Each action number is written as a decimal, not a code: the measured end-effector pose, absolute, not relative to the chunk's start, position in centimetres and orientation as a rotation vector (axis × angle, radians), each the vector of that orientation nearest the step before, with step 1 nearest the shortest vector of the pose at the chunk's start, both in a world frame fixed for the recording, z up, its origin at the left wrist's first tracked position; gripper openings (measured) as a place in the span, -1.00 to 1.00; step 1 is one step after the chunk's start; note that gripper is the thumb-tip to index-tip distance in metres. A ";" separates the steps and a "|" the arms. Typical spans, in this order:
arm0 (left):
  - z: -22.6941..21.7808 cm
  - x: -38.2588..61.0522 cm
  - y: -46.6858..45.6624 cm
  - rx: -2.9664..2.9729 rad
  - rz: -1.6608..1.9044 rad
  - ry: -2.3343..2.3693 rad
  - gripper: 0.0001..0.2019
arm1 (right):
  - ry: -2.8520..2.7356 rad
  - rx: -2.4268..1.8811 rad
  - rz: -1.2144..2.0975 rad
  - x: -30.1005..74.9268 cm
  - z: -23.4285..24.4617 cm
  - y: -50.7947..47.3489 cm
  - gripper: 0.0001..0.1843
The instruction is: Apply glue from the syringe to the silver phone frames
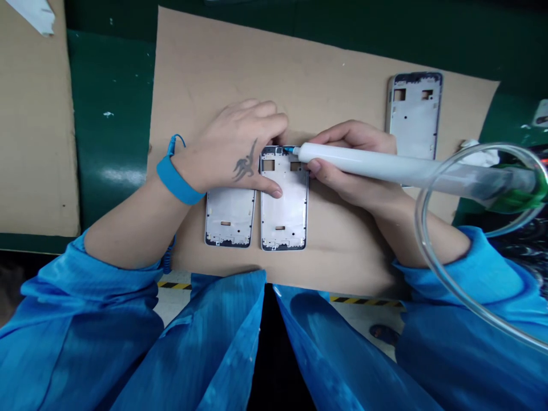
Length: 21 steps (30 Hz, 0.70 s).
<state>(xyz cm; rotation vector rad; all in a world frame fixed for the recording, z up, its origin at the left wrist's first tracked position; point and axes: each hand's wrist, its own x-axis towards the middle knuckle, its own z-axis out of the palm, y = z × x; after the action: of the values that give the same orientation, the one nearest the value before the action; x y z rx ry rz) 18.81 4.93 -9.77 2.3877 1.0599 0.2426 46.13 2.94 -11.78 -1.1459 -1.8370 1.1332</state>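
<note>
Right-hand fingers (342, 134) pinch a white dispensing syringe (363, 162); left-hand fingers (268, 184) spread flat across a phone frame (285, 217).

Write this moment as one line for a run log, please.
left hand: fingers on metal phone frame | right hand: white dispensing syringe, blue tip at frame's top edge | nearby: second frame, third frame, cardboard sheet

We wear a shiny blue smock (81, 337) and a blue wristband (180, 181) behind our tattooed left hand (231, 149).
</note>
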 end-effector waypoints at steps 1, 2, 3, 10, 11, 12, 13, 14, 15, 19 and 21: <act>-9.8 18.8 4.9 2.387 0.241 1.063 -0.13 | -1.826 -1.142 1.138 46.1 -11.8 2.9 -0.61; -9.7 18.9 4.9 2.380 0.241 1.066 -0.14 | -1.809 -1.144 1.137 46.1 -11.9 2.9 -0.62; -9.7 18.9 4.9 2.368 0.243 1.070 -0.15 | -1.789 -1.146 1.131 46.2 -12.0 2.9 -0.62; -9.8 18.8 5.1 2.313 0.233 1.086 -0.21 | -1.742 -1.171 1.129 46.5 -12.5 3.1 -0.60; -9.9 18.9 5.1 2.306 0.229 1.090 -0.22 | -1.755 -1.186 1.132 46.5 -12.5 3.1 -0.58; -9.9 18.9 5.1 2.299 0.227 1.091 -0.22 | -1.775 -1.206 1.140 46.6 -12.5 3.1 -0.56; -9.9 19.0 5.1 2.293 0.228 1.087 -0.23 | -1.788 -1.223 1.141 46.6 -12.5 3.1 -0.54; -10.0 19.0 5.0 2.293 0.235 1.078 -0.23 | -1.789 -1.231 1.136 46.7 -12.5 3.0 -0.54; -10.0 19.0 5.0 2.297 0.250 1.066 -0.22 | -1.784 -1.226 1.134 46.9 -12.5 2.9 -0.55; -10.0 18.1 5.3 2.219 0.371 1.118 -0.08 | -1.959 -0.943 1.006 47.8 -12.1 2.0 -0.57; -9.7 16.9 5.6 2.148 0.396 1.201 0.01 | -2.216 -0.770 0.821 48.1 -11.6 1.8 -0.42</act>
<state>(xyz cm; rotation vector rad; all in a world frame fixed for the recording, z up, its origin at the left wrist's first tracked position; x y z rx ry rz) 16.91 5.62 -9.73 2.1480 1.2014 0.3962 48.07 1.84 -11.60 -0.7701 -2.2156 0.8209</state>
